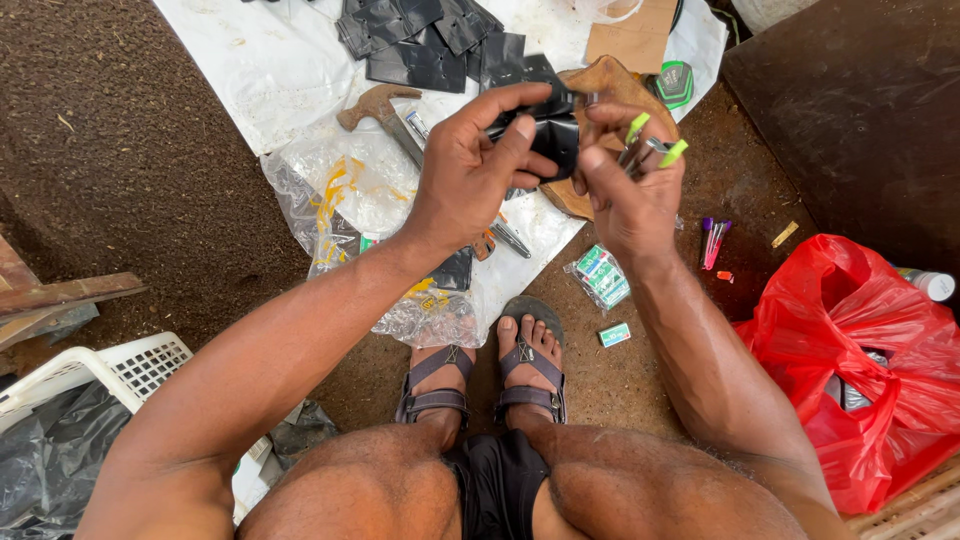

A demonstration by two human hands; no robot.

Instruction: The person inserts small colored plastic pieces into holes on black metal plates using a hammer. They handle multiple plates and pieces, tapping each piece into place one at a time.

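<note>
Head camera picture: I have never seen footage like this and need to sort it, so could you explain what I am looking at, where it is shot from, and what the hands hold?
The one picture comes from a camera on a seated person's head, looking down past bare knees and sandalled feet. No machine: two bare hands. The left hand and the right hand together pinch a small folded black sheet piece. The right hand's grip also holds a metal tool with lime-green handle tips. Below lie a white woven ground sheet, a wooden-handled claw hammer, a stack of black sheet pieces, crumpled clear plastic bags and a red plastic bag.
</note>
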